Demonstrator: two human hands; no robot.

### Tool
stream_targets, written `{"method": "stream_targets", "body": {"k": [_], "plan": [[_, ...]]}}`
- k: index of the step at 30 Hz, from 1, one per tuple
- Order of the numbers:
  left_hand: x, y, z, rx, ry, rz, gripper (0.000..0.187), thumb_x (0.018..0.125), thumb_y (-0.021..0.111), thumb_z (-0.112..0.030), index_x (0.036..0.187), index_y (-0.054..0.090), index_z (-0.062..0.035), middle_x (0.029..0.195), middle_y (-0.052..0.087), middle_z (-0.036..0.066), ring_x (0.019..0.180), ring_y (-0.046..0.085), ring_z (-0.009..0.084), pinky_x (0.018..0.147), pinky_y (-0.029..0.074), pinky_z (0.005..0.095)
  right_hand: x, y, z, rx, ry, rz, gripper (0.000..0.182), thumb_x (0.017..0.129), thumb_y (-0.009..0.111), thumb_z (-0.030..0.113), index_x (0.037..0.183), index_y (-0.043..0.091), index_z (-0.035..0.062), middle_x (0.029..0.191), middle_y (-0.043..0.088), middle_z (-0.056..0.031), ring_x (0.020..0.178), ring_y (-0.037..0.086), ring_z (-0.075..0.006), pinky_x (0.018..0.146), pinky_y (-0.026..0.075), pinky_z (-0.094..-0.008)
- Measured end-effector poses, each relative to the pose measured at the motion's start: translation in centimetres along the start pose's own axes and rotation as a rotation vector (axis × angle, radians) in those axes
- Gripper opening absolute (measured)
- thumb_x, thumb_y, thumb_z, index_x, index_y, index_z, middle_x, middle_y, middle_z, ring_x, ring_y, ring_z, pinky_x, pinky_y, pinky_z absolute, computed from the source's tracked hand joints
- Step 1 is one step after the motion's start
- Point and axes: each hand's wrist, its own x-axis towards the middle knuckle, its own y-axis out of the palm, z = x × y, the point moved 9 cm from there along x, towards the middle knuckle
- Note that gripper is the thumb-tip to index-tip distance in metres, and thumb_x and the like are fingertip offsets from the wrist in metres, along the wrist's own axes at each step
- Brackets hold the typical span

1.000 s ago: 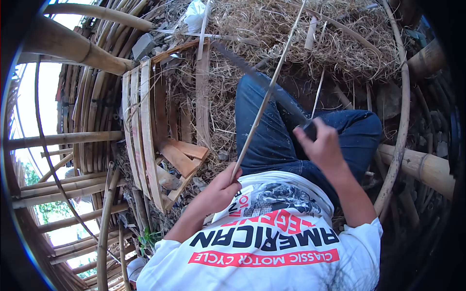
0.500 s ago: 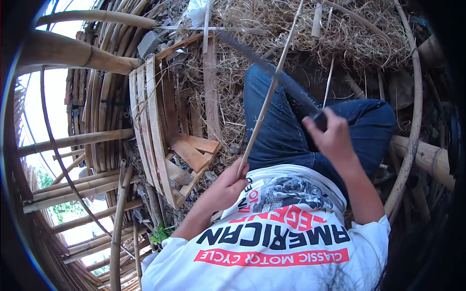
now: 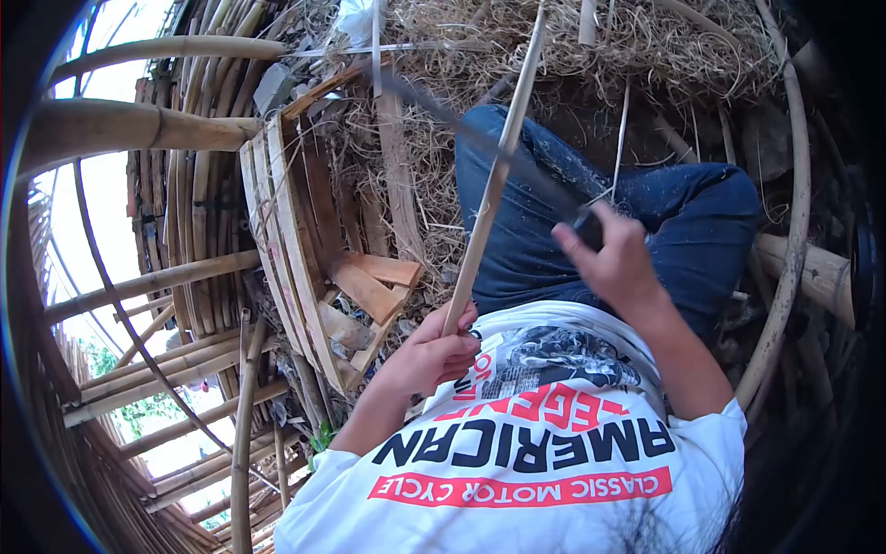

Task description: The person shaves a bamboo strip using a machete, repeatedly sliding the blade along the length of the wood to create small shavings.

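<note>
A long pale bamboo strip (image 3: 484, 222) slants up and away from my left hand (image 3: 434, 351), whose fingers are wrapped round its near end. My right hand (image 3: 614, 258) is closed on the black handle of a long dark knife (image 3: 461, 129). The blade, blurred by motion, points to the upper left and crosses the strip above my lap; whether they touch is hard to tell. Under both lie my crossed legs in blue jeans (image 3: 544, 258), dusted with pale shavings.
To the left a wooden slatted crate (image 3: 286, 249) lies tilted, with loose boards inside. Curly shavings (image 3: 664, 55) are heaped in front. A bamboo framework (image 3: 157, 277) stands at the left, and a curved pole (image 3: 796, 203) runs down the right side.
The strip has turned, showing a broader pale face, and its far end has moved left. My right hand and the knife have shifted slightly left and nearer to me.
</note>
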Motion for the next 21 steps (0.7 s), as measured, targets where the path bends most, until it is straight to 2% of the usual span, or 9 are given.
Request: {"method": "stream_targets", "body": {"k": [2, 5, 8, 10, 12, 16, 18, 21], "plan": [[0.0, -0.2, 0.0, 0.024, 0.002, -0.013, 0.022, 0.088, 0.048, 0.001, 0.091, 0.032, -0.0145, 0.062, 0.031, -0.006, 0.047, 0.028, 0.0035, 0.041, 0.021, 0.02, -1.1, 1.3, 1.0, -0.033, -0.095, 0.063, 0.036, 0.081, 0.075, 0.034, 0.078, 0.056, 0.0029, 0.061, 0.062, -0.015, 0.061, 0.066, -0.0351, 0.054, 0.051, -0.0399], [-0.6, -0.7, -0.1, 0.027, -0.001, -0.074, 0.022, 0.088, 0.049, 0.0, 0.092, 0.033, -0.0144, 0.06, 0.031, -0.006, 0.045, 0.028, 0.0036, 0.04, 0.02, 0.0199, 1.1, -0.2, -0.2, -0.107, -0.145, 0.011, 0.036, 0.081, 0.074, 0.034, 0.077, 0.057, 0.0029, 0.06, 0.062, -0.0144, 0.059, 0.065, -0.0346, 0.053, 0.051, -0.0388], [-0.4, -0.7, -0.2, 0.02, 0.015, -0.122, 0.022, 0.088, 0.05, 0.0, 0.092, 0.034, -0.0142, 0.059, 0.03, -0.006, 0.044, 0.029, 0.0039, 0.038, 0.02, 0.02, 3.7, -1.4, -3.7, -0.148, -0.01, -0.029, 0.037, 0.083, 0.072, 0.035, 0.075, 0.057, 0.0028, 0.06, 0.062, -0.0149, 0.058, 0.065, -0.0349, 0.053, 0.051, -0.0391], [-0.3, -0.6, -0.3, 0.032, 0.022, -0.136, 0.022, 0.087, 0.05, 0.0, 0.092, 0.034, -0.0143, 0.059, 0.03, -0.006, 0.044, 0.029, 0.0039, 0.038, 0.02, 0.0202, 3.7, -1.3, -3.8, -0.13, 0.109, -0.041, 0.036, 0.084, 0.071, 0.035, 0.076, 0.058, 0.002, 0.059, 0.062, -0.0158, 0.06, 0.065, -0.0357, 0.053, 0.051, -0.0402], [-0.1, -0.5, -0.2, 0.053, -0.012, -0.125, 0.022, 0.087, 0.049, 0.0, 0.091, 0.034, -0.0158, 0.064, 0.029, -0.008, 0.052, 0.029, 0.0025, 0.044, 0.021, 0.0212, 2.3, -0.5, -1.4, -0.064, 0.037, -0.021, 0.035, 0.084, 0.071, 0.034, 0.077, 0.058, 0.0019, 0.06, 0.061, -0.0167, 0.059, 0.065, -0.036, 0.053, 0.051, -0.0405], [0.2, -1.1, 0.3, 0.019, -0.035, -0.116, 0.023, 0.087, 0.05, 0.0, 0.091, 0.034, -0.0155, 0.065, 0.029, -0.007, 0.052, 0.03, 0.0026, 0.044, 0.021, 0.0211, -1.0, 2.2, 1.7, -0.042, -0.107, 0.11, 0.037, 0.081, 0.074, 0.035, 0.077, 0.055, 0.0034, 0.06, 0.061, -0.0152, 0.059, 0.065, -0.0352, 0.055, 0.051, -0.0412], [-0.1, -1.4, 0.0, 0.063, 0.013, -0.17, 0.022, 0.087, 0.049, 0.001, 0.093, 0.034, -0.0136, 0.06, 0.03, -0.006, 0.045, 0.028, 0.004, 0.04, 0.02, 0.0208, 0.5, 1.1, 0.8, -0.067, -0.11, 0.072, 0.038, 0.081, 0.074, 0.035, 0.076, 0.055, 0.0031, 0.06, 0.061, -0.0154, 0.059, 0.065, -0.0344, 0.054, 0.051, -0.0405], [-0.8, -1.2, -0.7, 0.179, 0.07, -0.224, 0.022, 0.087, 0.05, 0.002, 0.094, 0.035, -0.0134, 0.06, 0.03, -0.006, 0.045, 0.028, 0.0041, 0.041, 0.02, 0.0211, 3.5, -0.7, -2.3, -0.124, -0.104, 0.002, 0.038, 0.083, 0.073, 0.036, 0.075, 0.056, 0.0021, 0.059, 0.061, -0.0162, 0.057, 0.065, -0.0332, 0.051, 0.05, -0.0396]]}}
